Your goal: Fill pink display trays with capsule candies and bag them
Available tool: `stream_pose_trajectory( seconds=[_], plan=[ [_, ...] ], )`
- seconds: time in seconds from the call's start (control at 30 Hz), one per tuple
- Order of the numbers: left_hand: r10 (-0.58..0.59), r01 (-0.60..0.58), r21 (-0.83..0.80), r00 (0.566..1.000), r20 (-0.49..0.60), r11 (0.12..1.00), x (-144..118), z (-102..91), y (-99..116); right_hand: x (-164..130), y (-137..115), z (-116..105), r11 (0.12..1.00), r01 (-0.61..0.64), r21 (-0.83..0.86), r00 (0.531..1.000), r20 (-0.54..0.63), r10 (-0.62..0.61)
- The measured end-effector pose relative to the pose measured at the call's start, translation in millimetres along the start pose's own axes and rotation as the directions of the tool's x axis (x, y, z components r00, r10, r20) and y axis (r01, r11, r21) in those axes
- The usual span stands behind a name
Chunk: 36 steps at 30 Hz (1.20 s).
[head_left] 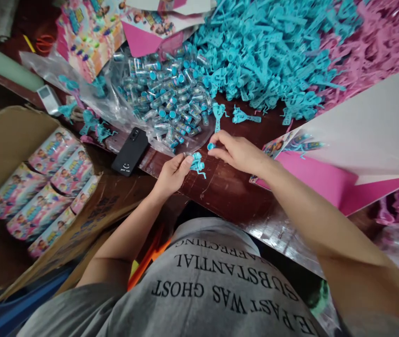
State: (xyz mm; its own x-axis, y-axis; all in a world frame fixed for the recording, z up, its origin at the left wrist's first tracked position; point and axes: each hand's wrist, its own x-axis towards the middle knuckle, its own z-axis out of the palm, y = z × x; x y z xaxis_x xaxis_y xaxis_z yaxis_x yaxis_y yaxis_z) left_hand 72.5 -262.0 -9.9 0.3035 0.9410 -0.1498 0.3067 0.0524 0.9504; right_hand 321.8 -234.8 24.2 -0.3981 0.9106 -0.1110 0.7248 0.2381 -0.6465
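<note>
The left hand [173, 172] pinched a blue plastic toy piece [197, 164] steady while the right hand [238, 152] gripped a small blue-capped vial [211, 146] beside it, fingertips closed, apparently for fitting together

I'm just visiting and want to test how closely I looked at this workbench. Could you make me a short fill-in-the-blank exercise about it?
1. The left hand pinches a small plastic piece coloured ____.
2. The right hand holds a small blue ____ at its fingertips.
3. The black phone lies on the ____ side of the left hand.
4. The cardboard box holds printed packs lying in ____.

Missing words: blue; cap; left; rows
</note>
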Motion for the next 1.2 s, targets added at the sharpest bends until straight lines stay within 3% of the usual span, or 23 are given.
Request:
stream_pose_trajectory(
  seconds=[0.17,0.3,0.4,0.53,0.67,0.8,0.9,0.97,1.07,1.13,1.2],
  plan=[
    [0.121,-0.123,0.012,0.986,0.117,0.992,4.3,-4.0,6.7,-37.7,-1.8,-3.1,0.981,0.146,0.126,0.987,-0.08,-0.137],
    [0.176,-0.184,0.038,0.971,0.163,0.982,6.8,-0.9,10.5,-43.6,-12.6,-1.3,0.981,0.188,0.055,0.979,-0.095,-0.183],
    [0.212,-0.235,0.12,0.961,0.177,0.965,4.7,-1.5,14.9,-45.1,-24.3,-1.7,0.974,0.206,-0.09,0.975,-0.064,-0.212],
    [0.346,-0.377,0.396,0.926,0.15,0.837,-1.2,-3.1,18.3,-43.7,-33.1,-2.2,0.945,0.231,-0.23,0.971,-0.003,-0.238],
    [0.486,-0.469,0.591,0.862,0.143,0.656,-5.0,-3.3,10.4,-37.2,-33.2,2.3,0.98,0.178,-0.087,0.984,0.013,-0.178],
    [0.533,-0.53,0.644,0.818,0.215,0.552,-5.5,-10.3,-4.9,-30.1,-31.2,10.3,0.996,-0.019,0.092,0.994,0.108,0.009],
    [0.508,-0.501,0.593,0.844,0.174,0.63,-7.2,-21.8,-12.7,-16.4,-26.0,14.6,0.946,-0.135,0.295,0.968,0.242,0.062],
    [0.418,-0.395,0.523,0.905,0.078,0.756,-9.1,-29.0,-14.8,1.6,-21.2,17.1,0.953,-0.09,0.29,0.985,0.168,0.042],
    [0.147,-0.128,0.297,0.988,-0.042,0.946,-11.3,-32.8,-15.7,39.9,-16.0,23.6,0.999,-0.04,-0.031,0.997,-0.073,0.038],
    [-0.012,0.015,0.084,0.999,-0.029,0.996,-12.0,-29.5,-15.7,64.6,-14.5,29.9,0.972,-0.067,-0.227,0.995,-0.085,0.049],
    [-0.067,0.068,-0.069,0.998,0.02,0.995,-12.5,-23.8,-15.1,79.1,-13.1,35.2,0.947,-0.058,-0.316,0.998,-0.031,0.05]
  ],
)
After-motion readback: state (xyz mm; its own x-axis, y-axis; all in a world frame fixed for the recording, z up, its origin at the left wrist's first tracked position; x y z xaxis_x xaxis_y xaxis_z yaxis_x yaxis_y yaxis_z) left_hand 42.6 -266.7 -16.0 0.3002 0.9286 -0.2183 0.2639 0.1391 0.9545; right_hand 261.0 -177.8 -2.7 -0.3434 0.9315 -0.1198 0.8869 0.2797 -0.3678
